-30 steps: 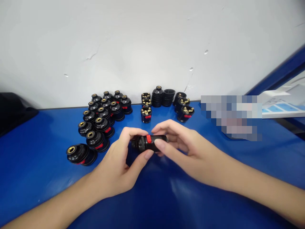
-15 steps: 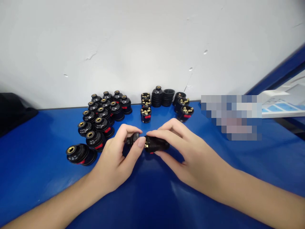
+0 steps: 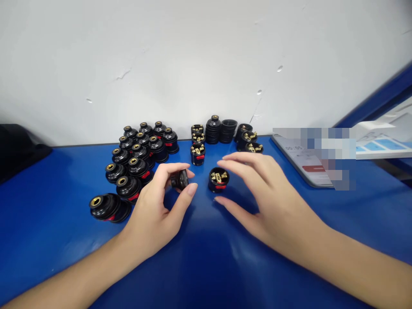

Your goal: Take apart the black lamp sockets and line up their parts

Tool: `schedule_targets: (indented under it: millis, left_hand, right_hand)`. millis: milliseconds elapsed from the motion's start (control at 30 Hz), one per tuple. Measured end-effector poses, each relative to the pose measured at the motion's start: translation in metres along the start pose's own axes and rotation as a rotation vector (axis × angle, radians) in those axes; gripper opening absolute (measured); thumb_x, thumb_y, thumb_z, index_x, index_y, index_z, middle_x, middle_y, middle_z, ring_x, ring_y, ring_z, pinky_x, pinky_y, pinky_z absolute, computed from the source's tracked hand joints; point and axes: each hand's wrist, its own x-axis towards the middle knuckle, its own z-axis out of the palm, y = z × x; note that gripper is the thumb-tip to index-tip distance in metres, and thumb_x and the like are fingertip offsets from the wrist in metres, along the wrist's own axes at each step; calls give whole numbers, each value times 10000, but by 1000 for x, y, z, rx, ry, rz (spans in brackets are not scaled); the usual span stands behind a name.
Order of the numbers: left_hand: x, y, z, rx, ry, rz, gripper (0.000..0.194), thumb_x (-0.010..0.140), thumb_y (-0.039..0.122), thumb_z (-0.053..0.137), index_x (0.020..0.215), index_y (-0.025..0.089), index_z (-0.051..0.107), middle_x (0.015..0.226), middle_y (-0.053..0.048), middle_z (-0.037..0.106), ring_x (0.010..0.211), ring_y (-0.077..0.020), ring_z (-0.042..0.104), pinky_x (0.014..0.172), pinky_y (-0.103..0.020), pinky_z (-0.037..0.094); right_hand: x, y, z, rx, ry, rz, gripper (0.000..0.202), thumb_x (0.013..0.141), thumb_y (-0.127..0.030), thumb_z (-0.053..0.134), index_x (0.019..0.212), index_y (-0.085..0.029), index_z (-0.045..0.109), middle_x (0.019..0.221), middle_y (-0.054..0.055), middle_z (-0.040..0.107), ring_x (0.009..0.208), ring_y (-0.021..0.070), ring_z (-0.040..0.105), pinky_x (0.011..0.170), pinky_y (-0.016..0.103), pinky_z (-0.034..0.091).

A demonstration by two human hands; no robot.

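Note:
In my left hand [image 3: 164, 197] a black domed lamp-socket cap [image 3: 180, 179] is pinched between thumb and fingers, tilted on its side. To the right of it, a black lamp-socket body [image 3: 219, 180] stands upright on the blue table, its brass contacts facing up and a red switch on its front. My right hand [image 3: 260, 184] is beside this body with thumb and fingers spread apart, holding nothing; whether a fingertip touches the body I cannot tell.
Several capped lamp sockets [image 3: 138, 167] stand in rows at left. Behind my hands are open socket bodies [image 3: 197, 154], stacked black threaded shells [image 3: 213, 130] and more open bodies [image 3: 249, 139] by the white wall. A partly pixelated phone [image 3: 302, 163] lies at right.
The socket body, held on its side against the cap before, now stands upright on the table. My right hand has let go and opened. The cap stays in my left hand.

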Motion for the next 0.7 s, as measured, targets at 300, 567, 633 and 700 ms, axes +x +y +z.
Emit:
schedule_targets:
  millis: [300,567,633,700]
  left_hand:
    - [4,3,-1,131,22,70,299,1057,227,655,1355,251,643,1351,-74,658,1229,-200,684,1021,-336,584]
    - [6,3,1,160,6,48,343,1009,249,728,1346,265,667,1288,-69,709,1118,-216,730,945,-359,625]
    - [6,1,2,137,16,24,378,983,260,764,1344,250,652,1273,-70,726,1101,-222,736,958,-376,625]
    - [5,-1,2,125,19,10,384,960,261,793,1316,243,651,1243,-66,737,1056,-216,738,943,-380,628]
  right_hand:
    - [1,-4,-1,-279,-67,-236,408,1032,-155,612,1382,53,638,1251,323,706,1154,424,699,957,577,647]
    - [36,22,10,-278,-81,-132,425,1042,-159,529,1401,32,654,1337,316,683,1210,422,691,956,570,662]
    - [42,25,13,-278,-94,-109,427,1040,-150,524,1410,19,656,1350,306,678,1222,418,688,972,570,659]
    - [45,27,16,-275,-108,-95,434,1038,-133,506,1423,-1,657,1354,300,677,1239,419,679,978,582,656]
